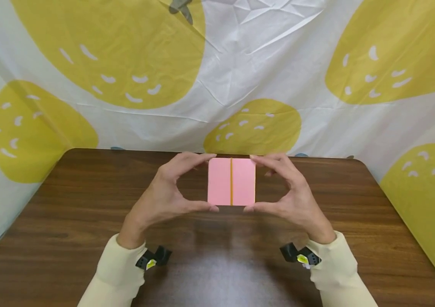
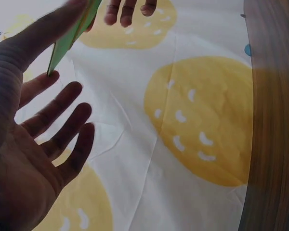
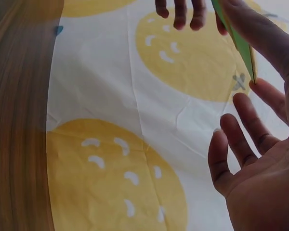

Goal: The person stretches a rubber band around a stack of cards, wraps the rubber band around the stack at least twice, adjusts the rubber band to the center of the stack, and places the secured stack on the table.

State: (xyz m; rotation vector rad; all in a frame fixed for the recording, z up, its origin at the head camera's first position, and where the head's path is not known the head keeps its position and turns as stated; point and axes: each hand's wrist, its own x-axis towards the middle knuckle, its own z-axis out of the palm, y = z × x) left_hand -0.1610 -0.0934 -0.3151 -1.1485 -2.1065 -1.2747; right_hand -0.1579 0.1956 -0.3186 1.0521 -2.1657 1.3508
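Observation:
A flat pink square card [image 1: 220, 183], with a thin mustard-yellow band running down its middle, is held up above the table in the head view. Its back looks green in the left wrist view, where the card [image 2: 66, 44] is seen nearly edge-on. My left hand [image 1: 169, 187] pinches the card's left corners, thumb below and index finger above. At the right corners, my right hand [image 1: 290, 192] pinches it the same way. In the right wrist view the other fingers [image 3: 220, 156] of that hand are loosely bent, apart from the card.
A dark brown wooden table [image 1: 67, 226] lies under both hands. Behind it and along its sides hangs a white cloth [image 1: 232, 81] printed with big yellow fruit shapes. Small black devices [image 1: 155, 257] are strapped at both wrists over cream sleeves [image 1: 115, 273].

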